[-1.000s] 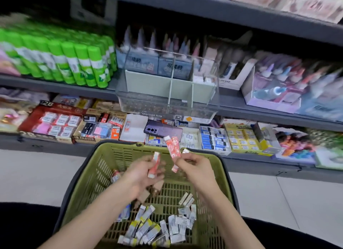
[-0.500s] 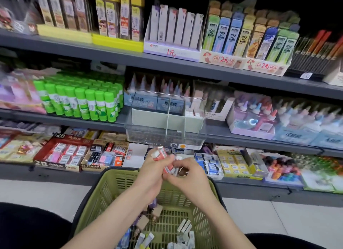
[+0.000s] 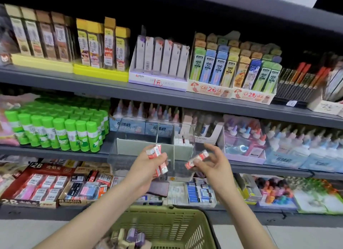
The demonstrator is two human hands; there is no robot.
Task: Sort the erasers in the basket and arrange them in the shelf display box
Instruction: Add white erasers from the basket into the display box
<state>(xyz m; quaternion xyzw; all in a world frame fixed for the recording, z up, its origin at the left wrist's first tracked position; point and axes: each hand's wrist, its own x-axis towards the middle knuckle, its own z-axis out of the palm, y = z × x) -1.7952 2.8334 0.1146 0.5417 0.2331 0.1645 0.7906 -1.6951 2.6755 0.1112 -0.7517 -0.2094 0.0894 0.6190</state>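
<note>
While the left hand (image 3: 148,165) grips two red-and-white wrapped erasers (image 3: 157,160), the right hand (image 3: 213,162) pinches one more red-and-white eraser (image 3: 196,159) (both before the clear plastic display box (image 3: 130,146)).

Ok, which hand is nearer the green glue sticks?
Left. The left hand is lower right of the green glue sticks; the right hand is farther right, past it.

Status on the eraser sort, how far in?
Early. Done: a few white erasers seem to stand in the display box's right compartment; the others look empty. In hand: left hand grips a few red-white erasers, right hand pinches a single eraser, both before the box. Left: loose erasers in the basket.
</note>
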